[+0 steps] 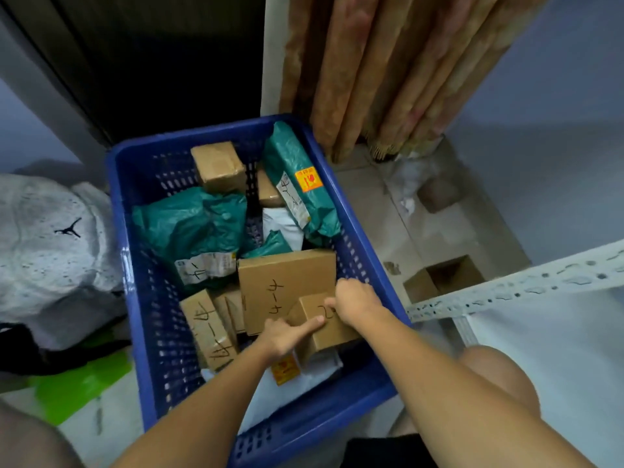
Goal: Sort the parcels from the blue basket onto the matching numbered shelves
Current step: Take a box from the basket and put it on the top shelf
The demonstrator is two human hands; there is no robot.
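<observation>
The blue basket [135, 298] stands on the floor below me, filled with several parcels. Both hands are on a small brown cardboard box [332, 331] near the basket's front right. My right hand [356, 300] grips its far right edge, partly covering a handwritten number. My left hand [287, 336] holds its left side, index finger stretched across the top. Under it lies a larger flat box [280, 282] with handwritten marks. A long box [207, 327], green mailer bags [192, 224] [297, 177], a small brown box [217, 167] and a white bag [304, 376] also fill the basket.
A white perforated metal shelf rail [516, 285] crosses at the right, with a white shelf surface [547, 352] below it. An open cardboard box [442, 278] sits on the tiled floor beyond. A curtain [388, 69] hangs behind. A white bag [50, 251] and green plastic [81, 383] lie at left.
</observation>
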